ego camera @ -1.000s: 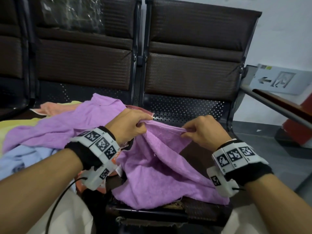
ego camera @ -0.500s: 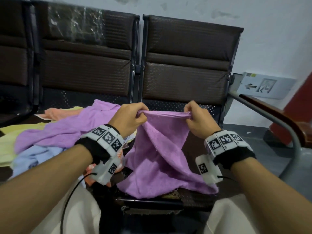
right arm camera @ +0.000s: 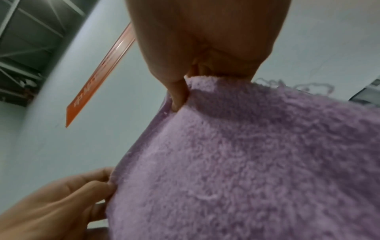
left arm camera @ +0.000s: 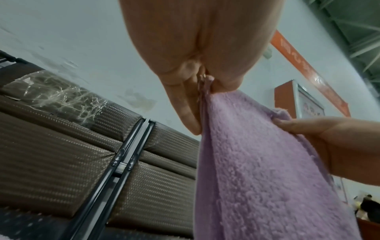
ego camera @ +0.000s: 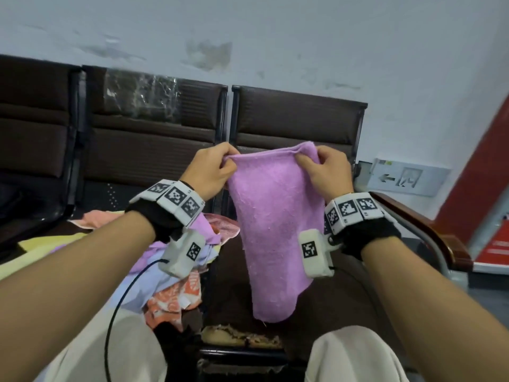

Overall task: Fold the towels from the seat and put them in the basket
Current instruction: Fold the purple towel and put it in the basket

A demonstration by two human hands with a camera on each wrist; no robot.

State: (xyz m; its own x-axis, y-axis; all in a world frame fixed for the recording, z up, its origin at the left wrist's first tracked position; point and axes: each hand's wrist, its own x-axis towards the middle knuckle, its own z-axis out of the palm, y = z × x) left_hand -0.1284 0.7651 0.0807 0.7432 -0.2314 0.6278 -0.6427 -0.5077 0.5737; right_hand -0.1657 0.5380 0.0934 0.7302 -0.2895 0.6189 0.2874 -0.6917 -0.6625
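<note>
A purple towel [ego camera: 275, 227] hangs in the air above the right-hand seat [ego camera: 344, 304], held by its top edge. My left hand [ego camera: 217, 168] pinches the top left corner and my right hand [ego camera: 316, 168] pinches the top right corner. The left wrist view shows the left hand [left arm camera: 202, 91] gripping the purple towel [left arm camera: 257, 170] between thumb and fingers. In the right wrist view the right hand [right arm camera: 185, 87] pinches the same purple towel [right arm camera: 257, 162]. A heap of other towels [ego camera: 176, 282], purple, orange, pale blue and yellow, lies on the seat to the left. No basket is in view.
A row of dark brown chairs [ego camera: 154, 150] stands against a pale wall. A metal and wood armrest [ego camera: 429, 232] borders the right-hand seat. My knees in light trousers [ego camera: 355, 357] are at the bottom edge. A red panel [ego camera: 484, 172] stands at far right.
Both hands have lifted the purple towel up off the seat and it now hangs free, stretched between them. The camera has tilted upward.
</note>
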